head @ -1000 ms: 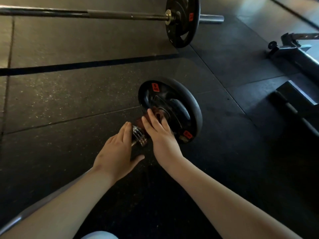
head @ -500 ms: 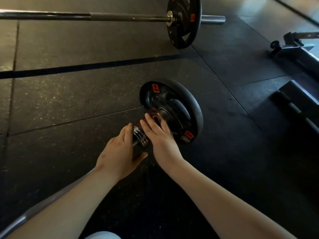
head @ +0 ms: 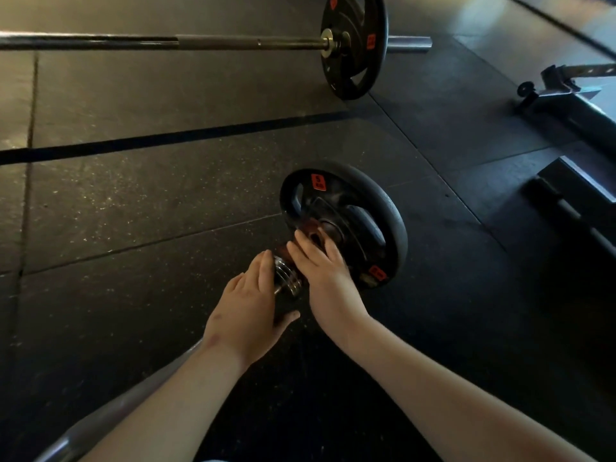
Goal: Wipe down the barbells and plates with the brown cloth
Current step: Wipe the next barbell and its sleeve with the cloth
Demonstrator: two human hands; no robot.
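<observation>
The near barbell point(head: 100, 418) lies on the floor, running from the lower left up to a black plate point(head: 383, 208) with orange labels. My left hand point(head: 246, 305) wraps around the bar at its chrome ribbed collar point(head: 286, 278), thumb underneath. My right hand point(head: 323, 271) lies with fairly straight fingers against the plate's hub and presses the brown cloth point(head: 308, 226) there. Only small parts of the cloth show past the fingers. A second barbell point(head: 133, 41) with its own black plate point(head: 353, 45) lies across the top.
The floor is dark rubber matting point(head: 133, 201) with seams and a black stripe. A metal frame with a small wheel point(head: 566, 105) and a dark padded block point(head: 583, 195) stand at the right.
My left hand has closed in a little round the collar. My right hand stays on the cloth at the hub, barely shifted. The view has drifted slightly.
</observation>
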